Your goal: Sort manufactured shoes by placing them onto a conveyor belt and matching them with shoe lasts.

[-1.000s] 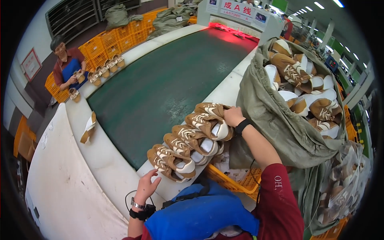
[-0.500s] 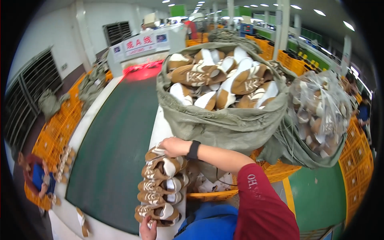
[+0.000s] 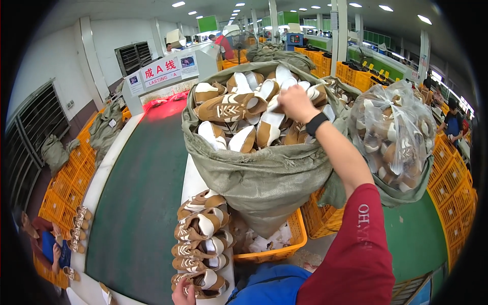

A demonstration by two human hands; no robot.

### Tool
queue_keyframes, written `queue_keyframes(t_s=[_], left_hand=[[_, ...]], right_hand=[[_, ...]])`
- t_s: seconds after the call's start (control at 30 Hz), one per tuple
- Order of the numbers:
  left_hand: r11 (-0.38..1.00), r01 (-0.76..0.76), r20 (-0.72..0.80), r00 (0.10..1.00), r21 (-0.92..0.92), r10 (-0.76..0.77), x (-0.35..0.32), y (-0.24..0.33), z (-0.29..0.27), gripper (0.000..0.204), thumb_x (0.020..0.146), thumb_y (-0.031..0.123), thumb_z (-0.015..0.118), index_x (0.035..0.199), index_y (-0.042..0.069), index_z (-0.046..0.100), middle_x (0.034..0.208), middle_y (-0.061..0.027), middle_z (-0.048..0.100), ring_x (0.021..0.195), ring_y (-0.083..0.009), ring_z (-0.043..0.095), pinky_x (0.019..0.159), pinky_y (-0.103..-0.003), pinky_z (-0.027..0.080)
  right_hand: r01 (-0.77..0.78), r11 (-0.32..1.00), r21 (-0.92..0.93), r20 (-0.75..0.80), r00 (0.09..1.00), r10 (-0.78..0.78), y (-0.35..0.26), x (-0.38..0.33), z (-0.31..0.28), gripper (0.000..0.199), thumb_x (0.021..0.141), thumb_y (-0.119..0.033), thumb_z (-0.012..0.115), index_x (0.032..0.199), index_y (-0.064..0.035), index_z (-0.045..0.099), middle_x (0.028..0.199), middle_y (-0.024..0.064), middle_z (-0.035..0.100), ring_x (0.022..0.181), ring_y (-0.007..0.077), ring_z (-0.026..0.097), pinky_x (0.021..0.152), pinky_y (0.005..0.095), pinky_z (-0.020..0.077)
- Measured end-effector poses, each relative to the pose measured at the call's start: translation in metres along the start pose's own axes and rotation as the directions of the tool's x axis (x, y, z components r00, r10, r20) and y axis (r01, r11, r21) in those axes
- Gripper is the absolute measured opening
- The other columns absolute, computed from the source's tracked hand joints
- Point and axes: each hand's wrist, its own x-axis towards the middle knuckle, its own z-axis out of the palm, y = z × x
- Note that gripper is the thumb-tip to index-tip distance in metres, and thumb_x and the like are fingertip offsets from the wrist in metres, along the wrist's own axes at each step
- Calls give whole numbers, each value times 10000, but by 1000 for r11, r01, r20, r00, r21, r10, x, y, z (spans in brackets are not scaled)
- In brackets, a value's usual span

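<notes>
My right hand (image 3: 297, 103) is over the big grey-green woven sack (image 3: 254, 173), its fingers closed on a shoe among the heaped brown-and-white shoes (image 3: 231, 108). The part it grips is mostly hidden beneath the hand. My left hand (image 3: 184, 293), low in the view, has its fingers curled against the nearest brown shoe (image 3: 209, 282) of a row. That row of several shoes (image 3: 195, 249), with white laces and stripes, lies along the white ledge beside the green conveyor belt (image 3: 137, 203).
An orange crate (image 3: 277, 249) with paper scraps stands below the sack. Right of it is a clear plastic bag (image 3: 394, 137) of shoes. Across the belt a person (image 3: 46, 244) sits near more shoes (image 3: 79, 229). Stacked orange crates (image 3: 452, 203) line the right.
My right hand has left the far end of the shoe row and moved up and right into the sack. My left hand stays at the near shoe. The view has shifted slightly.
</notes>
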Motion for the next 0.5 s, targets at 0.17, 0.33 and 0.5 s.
queue_keyframes(t_s=[0.17,0.33,0.5], left_hand=[[999,14,61,998,41,-16,16,33,-13,375,836,69,566,1198,-3,496,1003,-156,624,857,-199,607,729,-301,484],[958,-98,-25,995,-271,95,62,95,-9,297,777,43,598,1066,-23,575,942,-132,646,907,-215,623,813,-307,467],[538,74,227,948,-840,223,101,142,0,643,868,280,548,1384,59,235,1341,-160,378,1259,-256,353,1016,-389,318]], right_hand=[[-183,429,885,-164,739,654,23,10,-99,161,814,-142,598,919,-19,594,764,87,636,695,172,617,643,298,479],[99,-704,703,313,846,432,-31,-4,-68,233,897,-103,521,1108,-3,523,1056,87,604,911,155,603,790,299,507],[-174,-943,284,455,890,-27,-137,-18,-68,261,912,-119,493,1146,-2,488,1086,97,592,947,189,601,834,330,505]])
